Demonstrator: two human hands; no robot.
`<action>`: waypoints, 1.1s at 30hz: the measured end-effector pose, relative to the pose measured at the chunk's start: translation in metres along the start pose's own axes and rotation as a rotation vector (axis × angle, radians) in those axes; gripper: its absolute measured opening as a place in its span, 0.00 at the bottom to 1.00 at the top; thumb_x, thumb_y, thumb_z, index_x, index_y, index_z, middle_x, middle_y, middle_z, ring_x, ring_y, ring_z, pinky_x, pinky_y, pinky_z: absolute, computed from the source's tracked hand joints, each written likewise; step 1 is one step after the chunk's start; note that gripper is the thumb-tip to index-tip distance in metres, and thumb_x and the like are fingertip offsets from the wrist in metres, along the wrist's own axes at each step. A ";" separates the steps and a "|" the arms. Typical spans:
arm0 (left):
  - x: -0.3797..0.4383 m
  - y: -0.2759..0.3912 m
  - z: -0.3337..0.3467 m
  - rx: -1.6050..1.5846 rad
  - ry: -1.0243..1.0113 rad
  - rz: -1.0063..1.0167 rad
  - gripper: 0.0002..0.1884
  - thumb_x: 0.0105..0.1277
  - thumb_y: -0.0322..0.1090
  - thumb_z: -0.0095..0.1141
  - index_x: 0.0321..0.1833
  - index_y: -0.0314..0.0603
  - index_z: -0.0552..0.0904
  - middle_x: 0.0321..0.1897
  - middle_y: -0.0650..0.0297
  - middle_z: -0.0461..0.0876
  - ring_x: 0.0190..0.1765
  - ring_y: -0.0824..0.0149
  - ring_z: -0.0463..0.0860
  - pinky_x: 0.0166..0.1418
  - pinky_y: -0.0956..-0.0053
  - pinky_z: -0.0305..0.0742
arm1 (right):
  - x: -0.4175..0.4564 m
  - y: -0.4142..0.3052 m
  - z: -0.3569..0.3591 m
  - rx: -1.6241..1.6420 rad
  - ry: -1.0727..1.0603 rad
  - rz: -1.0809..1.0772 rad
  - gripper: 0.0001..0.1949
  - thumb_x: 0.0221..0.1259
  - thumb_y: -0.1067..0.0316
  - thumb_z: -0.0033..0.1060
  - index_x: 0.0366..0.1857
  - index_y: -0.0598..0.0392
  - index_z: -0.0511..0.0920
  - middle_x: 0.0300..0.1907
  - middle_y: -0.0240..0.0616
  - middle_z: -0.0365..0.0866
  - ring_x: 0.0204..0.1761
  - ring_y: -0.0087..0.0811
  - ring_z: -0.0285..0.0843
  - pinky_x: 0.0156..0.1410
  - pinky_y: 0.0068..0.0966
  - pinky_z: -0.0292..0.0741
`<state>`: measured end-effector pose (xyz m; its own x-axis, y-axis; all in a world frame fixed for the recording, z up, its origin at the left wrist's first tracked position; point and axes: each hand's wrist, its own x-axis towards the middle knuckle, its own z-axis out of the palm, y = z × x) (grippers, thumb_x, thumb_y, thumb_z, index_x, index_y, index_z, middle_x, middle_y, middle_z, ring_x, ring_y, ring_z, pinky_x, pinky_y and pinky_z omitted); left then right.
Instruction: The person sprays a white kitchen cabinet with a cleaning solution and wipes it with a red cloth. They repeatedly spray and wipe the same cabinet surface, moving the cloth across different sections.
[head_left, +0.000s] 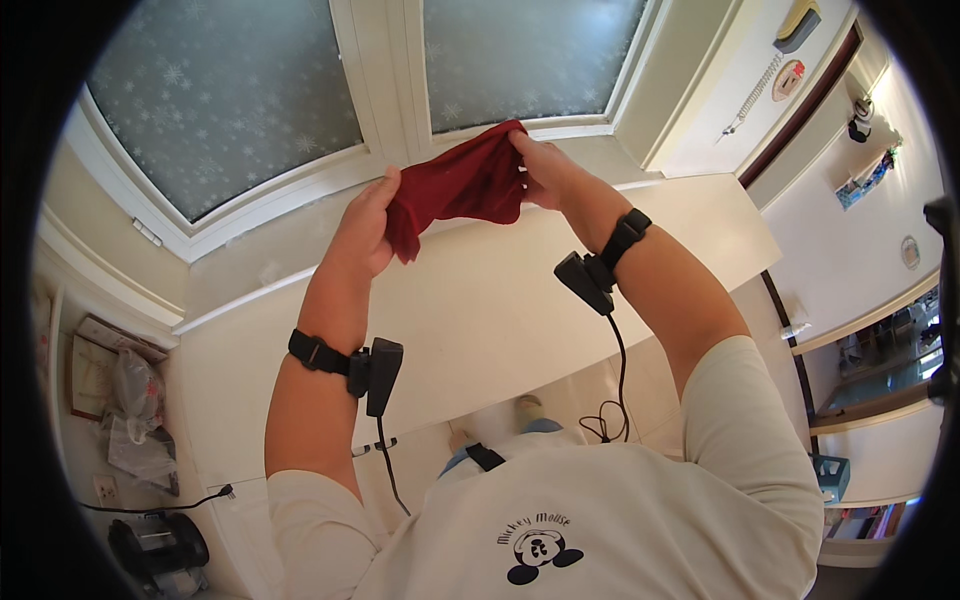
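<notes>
A dark red cloth (457, 182) is stretched between my two hands, in front of the window and above the back of the white countertop (480, 315). My left hand (369, 225) pinches its left end, the thumb lying on top and a corner hanging below the fingers. My right hand (546, 169) grips the upper right corner between thumb and fingers, a little higher than the left. Between the hands the fabric sags in loose folds, and its lower edge hangs free. The fingers behind the cloth are partly hidden.
Frosted window panes (240, 97) with snowflake patterns rise behind the sill (251, 247). Black devices (384, 375) with cables are strapped to both forearms. At left are plastic bags (139, 390), a loose power plug (225, 491) and a dark appliance (161, 551). A wall handset (797, 28) hangs upper right.
</notes>
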<state>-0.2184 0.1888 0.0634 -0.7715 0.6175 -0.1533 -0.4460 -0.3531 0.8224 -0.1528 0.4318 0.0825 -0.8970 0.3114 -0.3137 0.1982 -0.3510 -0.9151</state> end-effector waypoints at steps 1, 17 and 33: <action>0.002 0.007 0.000 0.028 -0.051 0.025 0.16 0.76 0.38 0.54 0.60 0.37 0.75 0.51 0.59 0.83 0.48 0.66 0.84 0.47 0.69 0.81 | 0.005 -0.006 0.000 0.025 -0.002 -0.009 0.23 0.77 0.52 0.48 0.66 0.55 0.69 0.62 0.39 0.74 0.63 0.43 0.73 0.66 0.49 0.74; 0.075 0.064 0.096 0.120 0.020 0.442 0.21 0.76 0.21 0.45 0.70 0.45 0.72 0.60 0.57 0.79 0.57 0.60 0.83 0.52 0.64 0.83 | 0.044 -0.062 -0.022 -0.305 -0.059 -0.379 0.18 0.61 0.56 0.68 0.52 0.54 0.82 0.48 0.41 0.84 0.46 0.32 0.81 0.44 0.32 0.79; 0.061 0.104 0.109 0.831 0.385 0.689 0.16 0.74 0.24 0.50 0.61 0.37 0.81 0.48 0.62 0.84 0.48 0.73 0.81 0.52 0.77 0.77 | 0.057 -0.115 0.006 -0.249 -0.129 -0.625 0.11 0.61 0.69 0.57 0.44 0.56 0.83 0.36 0.42 0.87 0.36 0.40 0.84 0.45 0.35 0.81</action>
<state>-0.2626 0.2667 0.1990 -0.8873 0.1663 0.4302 0.4521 0.1293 0.8826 -0.2291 0.4851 0.1714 -0.9095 0.2762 0.3108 -0.3009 0.0786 -0.9504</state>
